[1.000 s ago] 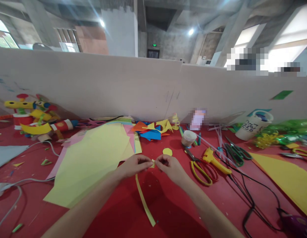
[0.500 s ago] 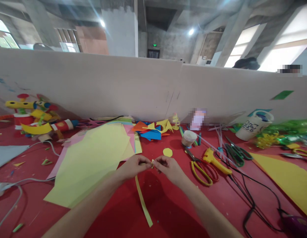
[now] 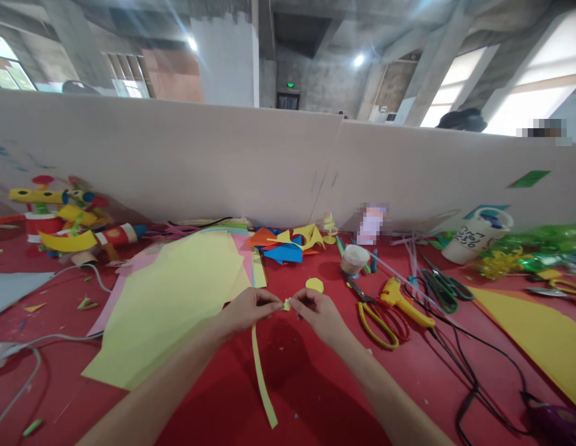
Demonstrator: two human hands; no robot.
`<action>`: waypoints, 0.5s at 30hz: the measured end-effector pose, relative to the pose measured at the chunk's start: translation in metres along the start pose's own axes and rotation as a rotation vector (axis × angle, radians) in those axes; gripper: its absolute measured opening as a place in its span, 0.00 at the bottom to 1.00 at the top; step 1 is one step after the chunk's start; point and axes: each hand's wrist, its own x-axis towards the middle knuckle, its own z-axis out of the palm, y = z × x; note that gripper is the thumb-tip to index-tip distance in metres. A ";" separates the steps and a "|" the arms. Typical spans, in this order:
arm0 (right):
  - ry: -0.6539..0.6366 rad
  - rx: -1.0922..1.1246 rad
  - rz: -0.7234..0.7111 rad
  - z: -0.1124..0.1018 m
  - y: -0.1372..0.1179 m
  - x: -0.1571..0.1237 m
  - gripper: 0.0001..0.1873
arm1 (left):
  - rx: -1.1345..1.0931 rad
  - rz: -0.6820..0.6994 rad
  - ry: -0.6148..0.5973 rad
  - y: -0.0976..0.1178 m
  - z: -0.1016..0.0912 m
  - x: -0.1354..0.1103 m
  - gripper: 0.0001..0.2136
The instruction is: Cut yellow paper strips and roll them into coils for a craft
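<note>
Since the frame a second earlier, the free tail of the yellow paper strip [image 3: 261, 371] is seen to have swung toward the person's left, its lower tip now lying further left on the red table cover [image 3: 325, 396], while both hands are found almost unmoved. The strip's upper end is held above the cover, just in front of the small yellow disc [image 3: 314, 285], where a small folded wad [image 3: 287, 304] is formed between the two hands. The left hand [image 3: 248, 310] is held palm down, thumb and forefinger closed to a tight pinch on the wad's left side, the remaining fingers curled under. The right hand [image 3: 318, 313] is likewise pinched nearly shut on the wad's right side, wrist slightly raised, forearm angled in from the lower right. Both forearms are extended and converge on the wad. It is judged that the fold in hand is best kept square to the strip's edges, each crease pressed flat by the fingertips before the grip is shifted, and the tail left hanging free so that no twist is carried into it. Yellow-handled scissors [image 3: 378, 322] and a glue gun [image 3: 402, 303] are noted to the right, apart from the hands, and a pale yellow sheet [image 3: 176, 297] lies to the left
</note>
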 end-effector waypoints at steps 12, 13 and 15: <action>-0.008 0.000 0.026 0.004 0.000 -0.001 0.12 | -0.032 0.025 -0.021 0.001 0.004 -0.002 0.12; -0.014 0.009 0.030 0.004 0.000 -0.001 0.12 | -0.033 0.023 -0.022 0.000 0.004 -0.001 0.12; -0.022 0.021 0.031 0.004 0.000 -0.001 0.13 | -0.033 0.015 -0.018 -0.001 0.005 -0.001 0.11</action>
